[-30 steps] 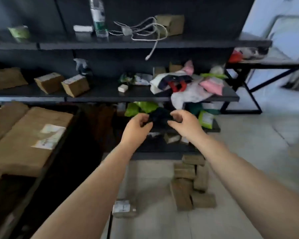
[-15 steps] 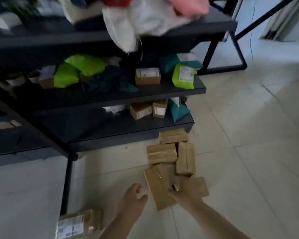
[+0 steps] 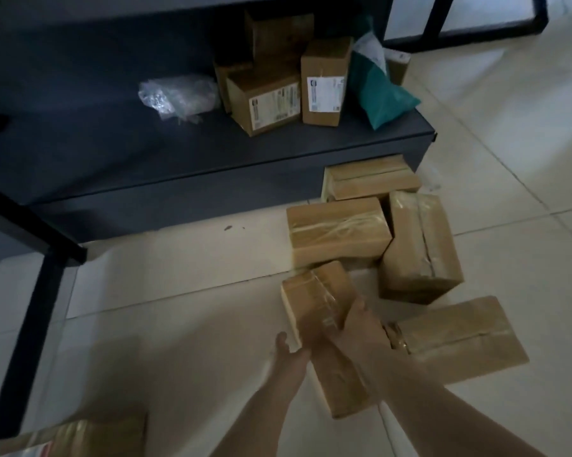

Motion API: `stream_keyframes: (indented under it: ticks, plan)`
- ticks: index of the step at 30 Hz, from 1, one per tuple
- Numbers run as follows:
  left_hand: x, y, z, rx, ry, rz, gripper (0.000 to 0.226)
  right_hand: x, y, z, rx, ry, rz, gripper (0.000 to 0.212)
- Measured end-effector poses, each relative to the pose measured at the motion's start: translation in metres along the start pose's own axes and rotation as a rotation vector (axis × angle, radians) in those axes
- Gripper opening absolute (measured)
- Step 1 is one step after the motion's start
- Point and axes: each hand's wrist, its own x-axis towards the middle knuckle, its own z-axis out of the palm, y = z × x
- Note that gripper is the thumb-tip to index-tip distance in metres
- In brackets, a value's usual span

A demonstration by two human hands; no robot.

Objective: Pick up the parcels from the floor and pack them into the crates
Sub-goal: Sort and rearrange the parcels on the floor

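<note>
Both hands (image 3: 324,341) grip long parcel (image 3: 314,291); fingers blurred, contact unclear.

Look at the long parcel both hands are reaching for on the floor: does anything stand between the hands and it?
Nothing visible does. The left hand and right hand are already on the long parcel, one at each side. Other parcels lie close beyond it, not between. No crate is in view.

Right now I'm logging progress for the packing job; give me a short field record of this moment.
held parcel: long brown parcel, gripped at both sides
left hand: on its left edge
right hand: over its right side
other floor parcels: four clustered by the shelf, one more at bottom left
crates: none in view
</note>
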Motion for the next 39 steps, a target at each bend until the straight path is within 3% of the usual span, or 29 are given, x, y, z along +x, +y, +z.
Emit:
stream_keyframes:
  ticks: [3, 8, 14, 18, 20, 22, 25, 28, 32, 37, 39]
  plan:
    - [0.023, 0.000, 0.005, 0.007, 0.038, 0.091, 0.049, 0.019, 0.007, 0.020, 0.107, -0.045, 0.060, 0.105]
    - [0.040, -0.007, -0.006, 0.085, 0.188, 0.267, 0.036, 0.016, 0.007, 0.038, 0.354, 0.071, 0.068, 0.086]
    - [0.024, -0.030, -0.033, -0.276, 0.322, 0.241, 0.017, -0.023, -0.003, 0.025, 0.574, 0.041, -0.214, 0.057]
    - [0.021, -0.023, -0.046, -0.256, 0.266, 0.191, 0.026, -0.041, -0.012, 0.021, 0.454, -0.049, -0.491, 0.049]
    - [0.015, -0.014, -0.053, -0.376, 0.103, 0.099, 0.051, -0.053, -0.019, 0.028, 0.425, -0.146, -0.606, 0.045]
    - [0.008, -0.014, -0.059, -0.494, -0.101, 0.033, 0.067, -0.062, -0.027, 0.039, 0.413, -0.102, -0.691, 0.047]
    - [0.007, -0.029, -0.065, -0.457, -0.055, 0.022, 0.053, -0.064, -0.030, 0.044, 0.567, 0.014, -0.623, 0.049]
    - [0.013, -0.041, -0.069, -0.449, 0.069, 0.066, 0.033, -0.063, -0.030, 0.047, 0.774, -0.088, -0.578, 0.041]
    - [0.016, -0.043, -0.078, -0.282, 0.297, 0.152, 0.041, -0.061, -0.024, 0.058, 0.544, -0.114, -0.557, 0.045]
    - [0.008, -0.044, -0.068, -0.187, 0.128, 0.159, 0.045, -0.050, -0.004, 0.062, 0.268, 0.157, -0.383, 0.040]
    - [0.008, -0.045, -0.067, -0.208, 0.136, 0.142, 0.045, -0.044, 0.002, 0.058, 0.282, 0.163, -0.295, 0.041]
